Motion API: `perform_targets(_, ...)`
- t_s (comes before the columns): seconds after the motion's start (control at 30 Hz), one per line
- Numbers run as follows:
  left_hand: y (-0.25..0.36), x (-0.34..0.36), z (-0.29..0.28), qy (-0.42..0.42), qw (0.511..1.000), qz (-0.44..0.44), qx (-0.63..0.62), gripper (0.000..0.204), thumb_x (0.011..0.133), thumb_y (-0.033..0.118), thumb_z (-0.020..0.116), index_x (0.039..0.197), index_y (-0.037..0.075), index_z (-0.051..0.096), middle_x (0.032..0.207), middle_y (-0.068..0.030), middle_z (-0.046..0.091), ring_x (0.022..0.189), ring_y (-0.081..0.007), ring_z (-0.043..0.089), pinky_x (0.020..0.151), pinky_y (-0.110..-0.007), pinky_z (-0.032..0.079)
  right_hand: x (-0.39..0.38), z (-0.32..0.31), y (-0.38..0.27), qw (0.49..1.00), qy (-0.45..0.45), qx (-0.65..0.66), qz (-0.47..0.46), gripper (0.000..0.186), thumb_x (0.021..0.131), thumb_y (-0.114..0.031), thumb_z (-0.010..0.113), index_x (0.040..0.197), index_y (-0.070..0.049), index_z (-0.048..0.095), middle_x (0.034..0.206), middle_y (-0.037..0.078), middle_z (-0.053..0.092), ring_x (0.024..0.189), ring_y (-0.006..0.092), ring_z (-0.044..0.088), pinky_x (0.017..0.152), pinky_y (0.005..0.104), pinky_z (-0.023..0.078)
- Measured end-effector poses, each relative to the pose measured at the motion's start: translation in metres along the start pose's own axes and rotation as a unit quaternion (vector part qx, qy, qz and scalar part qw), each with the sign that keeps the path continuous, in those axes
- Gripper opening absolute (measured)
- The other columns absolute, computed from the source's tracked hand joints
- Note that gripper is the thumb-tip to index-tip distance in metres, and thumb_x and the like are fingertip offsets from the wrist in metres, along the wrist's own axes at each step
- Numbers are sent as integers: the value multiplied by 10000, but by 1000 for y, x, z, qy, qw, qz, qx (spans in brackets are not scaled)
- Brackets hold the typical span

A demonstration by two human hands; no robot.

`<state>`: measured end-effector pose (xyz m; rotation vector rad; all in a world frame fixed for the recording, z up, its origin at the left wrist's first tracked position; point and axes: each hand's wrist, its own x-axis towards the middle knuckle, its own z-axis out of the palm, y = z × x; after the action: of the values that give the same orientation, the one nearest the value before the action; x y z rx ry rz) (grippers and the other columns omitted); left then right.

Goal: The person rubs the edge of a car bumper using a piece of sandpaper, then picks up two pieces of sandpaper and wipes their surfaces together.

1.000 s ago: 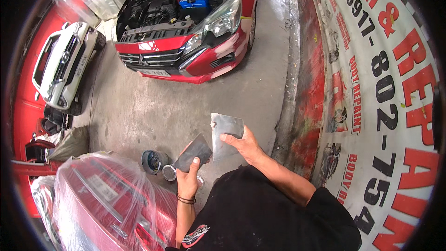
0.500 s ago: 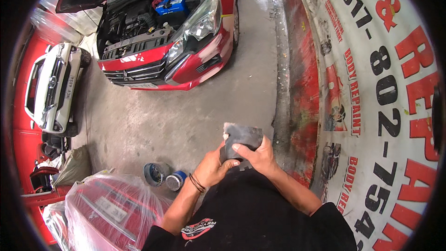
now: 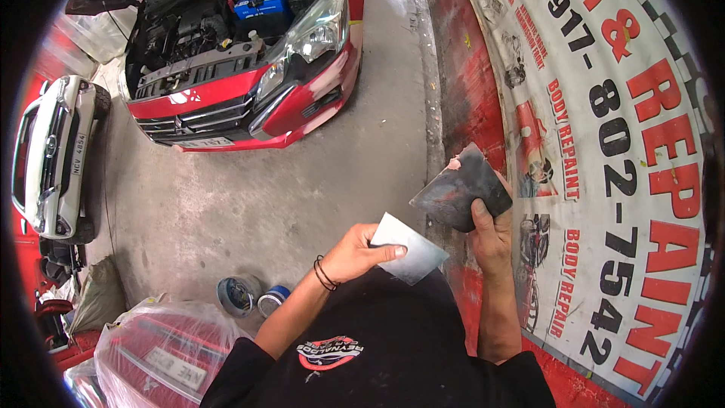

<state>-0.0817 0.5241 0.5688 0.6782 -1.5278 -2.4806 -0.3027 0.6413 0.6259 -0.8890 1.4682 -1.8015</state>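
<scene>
Left hand (image 3: 351,258): fingers closed on the pale plate (image 3: 414,258), thumb across its upper face, the others curled beneath; a dark band (image 3: 325,273) circles the wrist.
Pale plate: flat, thin, light grey, tilted, in front of the black shirt (image 3: 393,332).
Right hand (image 3: 492,240): fingers gripping the dark plate (image 3: 462,193) at its near edge, thumb on the face, the others mostly hidden behind.
Dark plate: roughly four-sided, tilted, held farther forward and to the right of the pale plate; near it but apart. A pinkish smear (image 3: 455,162) marks its far edge.
Floor containers: a bucket (image 3: 221,295) and, just beside it, a blue-sided tin (image 3: 273,301), both left of the left forearm.
Red car (image 3: 200,100): stands ahead on the concrete floor (image 3: 272,196), hood raised, a blue battery (image 3: 262,2) visible in the engine bay; a pale patch (image 3: 343,72) shows on the bumper below the headlight (image 3: 313,38).
White vehicle (image 3: 57,155): far left, facing the open floor.
Lower left: a red car body under clear plastic sheeting (image 3: 136,332).
Right side: a printed banner (image 3: 604,181) along the wall.
</scene>
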Motion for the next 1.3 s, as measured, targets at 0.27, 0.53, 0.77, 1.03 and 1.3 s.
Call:
perform_targets(0.27, 48, -2, -21, 18, 999, 20, -34, 273, 981, 197, 772, 1148, -15, 733, 997, -28, 758, 893, -105, 693, 819, -280, 553, -17, 34, -12, 966, -185, -173, 59, 399, 1107, -187, 559, 1484, -58, 536, 1381, 135, 655, 1253, 209, 594, 1070, 351, 455)
perform_targets(0.53, 68, 82, -56, 72, 996, 45, 24, 481, 1133, 431, 474, 1111, -4, 678, 865, -40, 710, 719, -106, 671, 615, -279, 543, 20, -10, -8, 889, -40, -451, -65, 544, 849, 69, 635, 1314, -194, 735, 1287, 99, 646, 1218, 334, 587, 1032, 416, 491)
perform_targets(0.77, 86, 185, -55, -21, 993, -61, 104, 568, 1141, 505, 388, 1088, 24, 685, 851, -57, 725, 680, -114, 673, 588, -278, 537, 134, -46, 27, 788, -114, -561, -225, 500, 887, 21, 568, 1305, -203, 729, 1254, 91, 667, 1180, 315, 611, 1005, 437, 500)
perform_targets(1.03, 107, 273, -71, 86, 940, -87, 319, 428, 1046, 282, 646, 1315, -47, 597, 866, -131, 699, 791, -175, 679, 740, -359, 547, 266, -128, 179, 916, 276, 190, 221, 360, 1108, -292, 550, 1361, -40, 598, 1237, 69, 682, 1096, 197, 674, 953, 373, 544)
perform_targets(1.3, 121, 403, -123, 217, 949, -45, 224, 412, 1017, 221, 673, 1305, -65, 601, 901, -152, 701, 761, -182, 723, 586, -352, 544, 293, -123, 169, 859, 63, 124, 494, 403, 1044, -381, 664, 1288, -61, 641, 1109, 45, 719, 997, 167, 686, 865, 352, 570)
